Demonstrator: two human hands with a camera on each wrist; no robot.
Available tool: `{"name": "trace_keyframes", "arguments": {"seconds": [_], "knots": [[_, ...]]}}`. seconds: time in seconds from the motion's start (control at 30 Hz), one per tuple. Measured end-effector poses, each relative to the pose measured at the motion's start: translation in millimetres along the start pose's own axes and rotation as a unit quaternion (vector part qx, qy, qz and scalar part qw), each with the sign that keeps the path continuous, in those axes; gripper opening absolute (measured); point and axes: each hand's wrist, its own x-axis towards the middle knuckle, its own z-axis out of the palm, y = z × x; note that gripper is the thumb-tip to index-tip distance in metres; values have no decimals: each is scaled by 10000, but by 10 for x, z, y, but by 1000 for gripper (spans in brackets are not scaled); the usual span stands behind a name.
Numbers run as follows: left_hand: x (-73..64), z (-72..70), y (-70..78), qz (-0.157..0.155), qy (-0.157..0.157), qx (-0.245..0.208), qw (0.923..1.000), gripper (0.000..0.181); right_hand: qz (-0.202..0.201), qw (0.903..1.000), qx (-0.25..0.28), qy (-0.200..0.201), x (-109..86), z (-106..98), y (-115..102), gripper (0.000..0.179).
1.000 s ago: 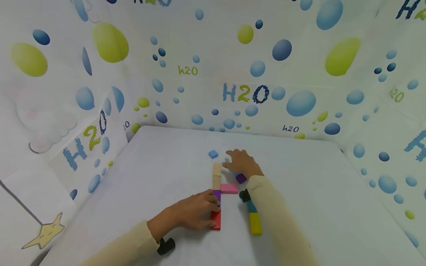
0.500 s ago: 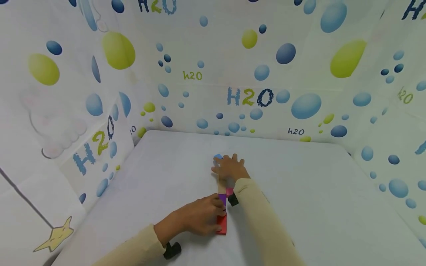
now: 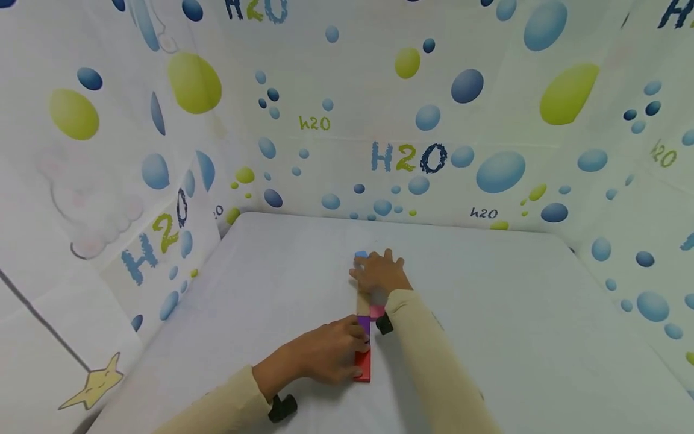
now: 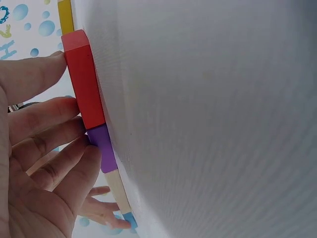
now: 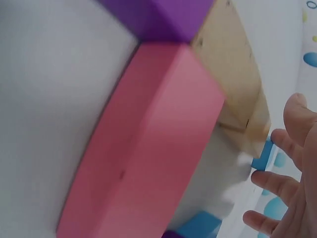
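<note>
Several flat blocks lie in a row on the white-covered table. My left hand [image 3: 333, 354] lies beside the red block [image 3: 362, 365] and the purple block [image 3: 364, 327], its extended fingers and thumb touching their side in the left wrist view. Beyond them are wooden blocks [image 3: 362, 304], partly covered by my right hand [image 3: 382, 274]. That hand's fingers are spread, with fingertips at the small blue block [image 5: 263, 154] beyond the wooden ones. Whether it touches the wood is hard to tell. A pink block [image 5: 141, 144] branches off to the right where purple meets wood.
In the right wrist view, another blue block [image 5: 200, 224] sits right of the row, next to a dark purple one [image 5: 171, 233]. A yellow block [image 4: 65, 17] shows beyond the red one in the left wrist view. Walls printed with bubbles surround the table [image 3: 520, 337].
My right hand has moved left, from beside the row to over its far end and the blue block, its forearm now covering the right-hand blocks. My left hand stays by the red and purple blocks.
</note>
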Motion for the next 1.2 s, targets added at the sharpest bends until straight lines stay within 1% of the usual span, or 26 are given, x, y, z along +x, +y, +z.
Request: {"name": "trace_keyframes", "arguments": {"seconds": [0.13, 0.33, 0.5, 0.6, 0.77, 0.83, 1.03, 1.2], "knots": [[11, 4, 1, -9, -12, 21, 10000, 38, 65, 10000, -4, 22, -46, -49, 86, 54], [22, 0, 2, -79, -9, -13, 10000, 36, 61, 10000, 32, -45, -50, -127, 223, 52], [24, 13, 1, -56, -9, -61, 10000, 36, 110, 9997, 174, -158, -70, -142, 354, 47], [25, 26, -4, -61, 19, -13, 10000, 36, 140, 9995, 258, -136, -92, -161, 411, 43], [28, 32, -11, -141, -27, 16, 9999, 37, 216, 9994, 190, -190, -123, -189, 517, 40], [31, 30, -14, -167, -56, -14, 9998, 38, 258, 9993, 161, -221, -153, -204, 569, 39], [33, 14, -16, -229, -63, -58, 9997, 38, 435, 9980, 373, -278, -302, -287, 699, 36], [18, 11, -21, -299, -120, -104, 9994, 38, 538, 9972, 380, -359, -372, -269, 803, 30]]}}
